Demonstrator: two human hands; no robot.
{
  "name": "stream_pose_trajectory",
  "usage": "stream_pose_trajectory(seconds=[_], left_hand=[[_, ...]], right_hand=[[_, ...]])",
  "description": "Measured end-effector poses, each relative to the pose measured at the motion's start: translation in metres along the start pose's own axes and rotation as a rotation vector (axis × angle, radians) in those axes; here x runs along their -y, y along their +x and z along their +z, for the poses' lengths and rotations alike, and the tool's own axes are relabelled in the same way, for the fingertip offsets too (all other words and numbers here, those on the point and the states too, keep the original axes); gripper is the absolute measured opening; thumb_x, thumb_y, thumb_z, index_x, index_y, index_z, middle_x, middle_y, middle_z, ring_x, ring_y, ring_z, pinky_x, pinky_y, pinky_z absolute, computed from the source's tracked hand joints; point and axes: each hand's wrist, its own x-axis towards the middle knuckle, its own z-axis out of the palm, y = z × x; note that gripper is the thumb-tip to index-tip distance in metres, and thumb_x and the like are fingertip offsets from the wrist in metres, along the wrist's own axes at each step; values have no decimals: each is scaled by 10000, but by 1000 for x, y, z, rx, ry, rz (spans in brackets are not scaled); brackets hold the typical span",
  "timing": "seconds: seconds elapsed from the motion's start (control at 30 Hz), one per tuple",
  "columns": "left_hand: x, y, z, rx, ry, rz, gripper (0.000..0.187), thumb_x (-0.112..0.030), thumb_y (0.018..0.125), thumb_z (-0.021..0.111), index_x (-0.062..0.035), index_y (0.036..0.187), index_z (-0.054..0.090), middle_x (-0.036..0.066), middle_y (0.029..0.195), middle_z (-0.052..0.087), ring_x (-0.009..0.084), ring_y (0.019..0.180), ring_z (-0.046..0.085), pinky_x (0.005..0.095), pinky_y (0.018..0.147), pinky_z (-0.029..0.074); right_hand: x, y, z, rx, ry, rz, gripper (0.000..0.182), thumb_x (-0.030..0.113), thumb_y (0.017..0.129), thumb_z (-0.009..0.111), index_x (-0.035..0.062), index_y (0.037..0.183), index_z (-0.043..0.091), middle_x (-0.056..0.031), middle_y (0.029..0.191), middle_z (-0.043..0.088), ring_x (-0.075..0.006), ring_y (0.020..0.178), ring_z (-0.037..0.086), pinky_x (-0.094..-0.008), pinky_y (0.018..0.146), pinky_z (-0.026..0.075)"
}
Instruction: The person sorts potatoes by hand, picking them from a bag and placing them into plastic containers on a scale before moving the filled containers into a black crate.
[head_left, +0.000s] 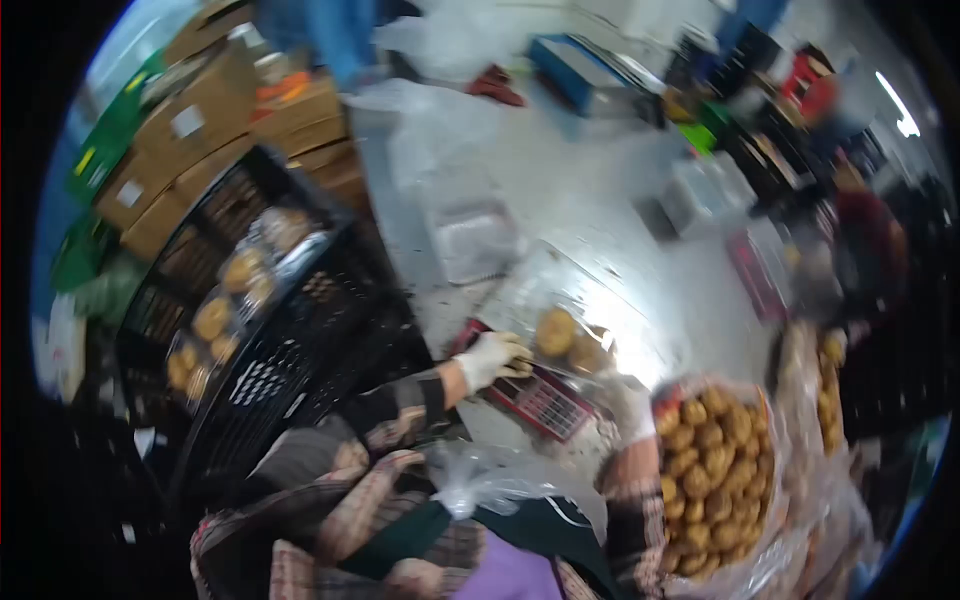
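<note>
Both my hands wear white gloves. My left hand is at the upper left edge of a red device with a keypad, its fingers curled, and what they hold, if anything, is too blurred to tell. On the device's right side, my right hand is beside a clear plastic bag; its fingers are smeared by motion. Round, yellow-brown potatoes lie in the clear bag on a shiny metal surface, just beyond the device.
A black crate with bagged potatoes stands at the left, near cardboard boxes. At the right is an open sack of potatoes. Further off are a clear plastic tray, a white container and a blue box.
</note>
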Motion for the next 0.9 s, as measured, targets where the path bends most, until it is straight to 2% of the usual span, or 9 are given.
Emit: stream_pose_trajectory(seconds=[0.07,0.17,0.3,0.4,0.47,0.5,0.63,0.8,0.9], left_hand=[[-3,-9,-1,32,176,158,37,-20,876,553,-44,904,560,102,890,603,222,871,613,429,841,547],[-41,-62,2,166,-194,267,107,-74,894,565,-80,997,537,53,927,577,184,948,589,446,897,519],[-102,-129,-25,340,-442,580,172,-161,904,588,-100,1049,520,61,991,586,240,953,609,572,924,466],[-169,-213,-50,165,-394,795,166,-181,923,531,-72,1049,524,124,1084,588,297,1034,592,575,934,458],[-203,-267,-88,112,-234,902,381,-266,960,443,-33,1261,449,157,1258,519,319,1083,572,533,942,457],[-216,-290,-110,-75,-180,958,252,-285,942,508,-76,1082,529,166,1181,550,321,1078,566,528,882,489],[-231,-349,-213,-482,-93,787,352,-348,991,347,-37,1092,477,201,1223,522,338,1115,528,554,969,409],[-166,-327,-344,-670,-316,434,277,-248,937,308,-66,1037,489,166,1067,590,312,952,588,487,800,502],[-115,-302,-380,-660,-261,230,410,-305,971,291,-20,1173,506,177,1135,600,348,995,596,512,881,479]], right_hand=[[18,-18,10,2,-166,-56,87,42,873,541,41,790,519,-32,607,502,-111,501,490,-217,415,355],[20,-24,25,359,179,-200,126,59,830,639,30,878,526,-59,802,582,-167,726,596,-353,736,547],[76,-74,99,548,-43,-384,265,117,823,696,20,1024,553,-92,927,622,-194,839,618,-384,849,504],[104,-97,126,607,-167,-389,370,146,858,668,-30,1155,535,-137,991,638,-205,895,631,-349,847,504],[98,-87,117,569,-200,-387,400,153,868,666,-55,1182,529,-155,993,651,-204,899,640,-314,831,512],[92,-80,109,519,-226,-369,395,166,879,652,-59,1180,528,-154,983,653,-202,885,643,-313,825,514],[51,-57,62,349,-208,-264,363,202,932,579,-68,1169,527,-138,937,660,-178,783,646,-298,768,523],[23,-50,47,289,-82,-146,326,181,940,566,-49,1169,532,-125,921,656,-162,758,628,-283,728,512],[23,-51,56,322,-52,-157,318,175,942,563,-46,1169,533,-122,919,655,-162,772,628,-279,731,511]])
